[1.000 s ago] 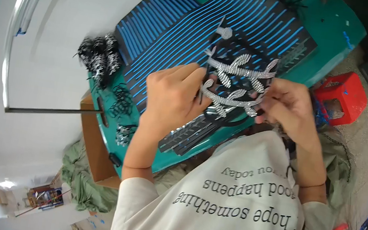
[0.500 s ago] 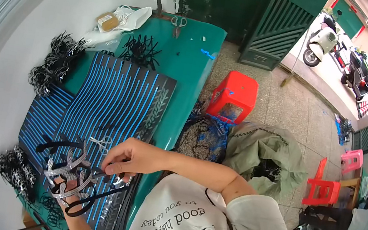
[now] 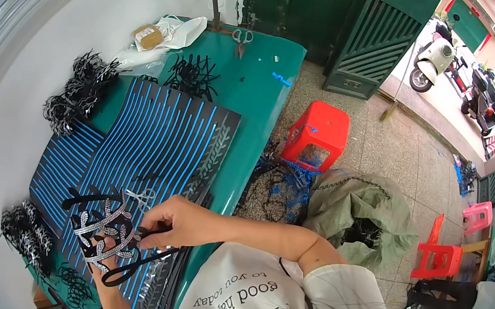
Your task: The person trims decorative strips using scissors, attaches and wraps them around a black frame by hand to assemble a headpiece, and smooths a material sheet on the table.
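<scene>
My left hand (image 3: 106,260) is closed around a bunch of black straps (image 3: 104,222) with leaf shapes and rows of sparkling stones. The straps fan out above it and partly hide its fingers. My right hand (image 3: 171,220) reaches in from the right, with thumb and fingers pinched on the dark right end of the same straps. Beneath both hands lie black sheets (image 3: 157,134) with blue stripes and a printed leaf border. A pair of small pale scissors (image 3: 141,198) rests on the sheets, just above my right hand.
Dark bundles of straps (image 3: 80,89) lie along the left of the green table (image 3: 258,85). Larger scissors (image 3: 240,42) and a white bag (image 3: 186,31) are at its far end. A red stool (image 3: 319,130) and an open green sack (image 3: 360,201) stand on the floor. Another person (image 3: 458,298) is at right.
The straps in my left hand have turned, so their stone-covered faces show more clearly. My right hand stays beside them, its fingers closer to their edge. The whole view has shifted slightly.
</scene>
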Tool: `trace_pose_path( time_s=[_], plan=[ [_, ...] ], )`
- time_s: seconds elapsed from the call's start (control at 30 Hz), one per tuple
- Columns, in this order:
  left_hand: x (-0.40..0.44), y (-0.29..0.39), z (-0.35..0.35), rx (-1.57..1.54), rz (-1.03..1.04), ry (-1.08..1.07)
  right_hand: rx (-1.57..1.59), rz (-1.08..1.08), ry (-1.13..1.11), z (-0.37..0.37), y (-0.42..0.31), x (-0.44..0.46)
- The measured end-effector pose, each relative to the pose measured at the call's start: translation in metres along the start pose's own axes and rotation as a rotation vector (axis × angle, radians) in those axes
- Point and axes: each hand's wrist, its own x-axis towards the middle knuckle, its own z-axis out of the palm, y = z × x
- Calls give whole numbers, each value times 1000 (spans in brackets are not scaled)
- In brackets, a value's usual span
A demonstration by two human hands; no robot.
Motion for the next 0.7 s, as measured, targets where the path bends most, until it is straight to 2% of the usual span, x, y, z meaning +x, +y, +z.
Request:
trace_pose_path(
  time_s=[0.2, 0.27, 0.33, 0.37, 0.43, 0.53, 0.6, 0.7],
  plan=[
    [9, -1, -11, 55, 38, -118, -63, -209, 101, 9, -6, -3],
    [7, 8, 3, -6, 6, -1, -65, -257, 135, 10, -9, -5],
    [8, 14, 4, -38, 5, 52, -64, -189, 107, 10, -14, -7],
    [8, 14, -2, -5, -4, -17, -64, -159, 95, 10, -17, -9],
    [10, 8, -9, 75, -4, -154, -108, -234, 78, 7, -12, -12],
    [8, 14, 2, 7, 56, -109, -196, -353, 32, 5, -14, -14],
    [9, 12, 6, -28, 91, -84, -129, -381, -18, 3, -15, -16],
    [9, 5, 10, 75, 359, -32, -110, -410, -37, 2, -25, -24]
  ],
)
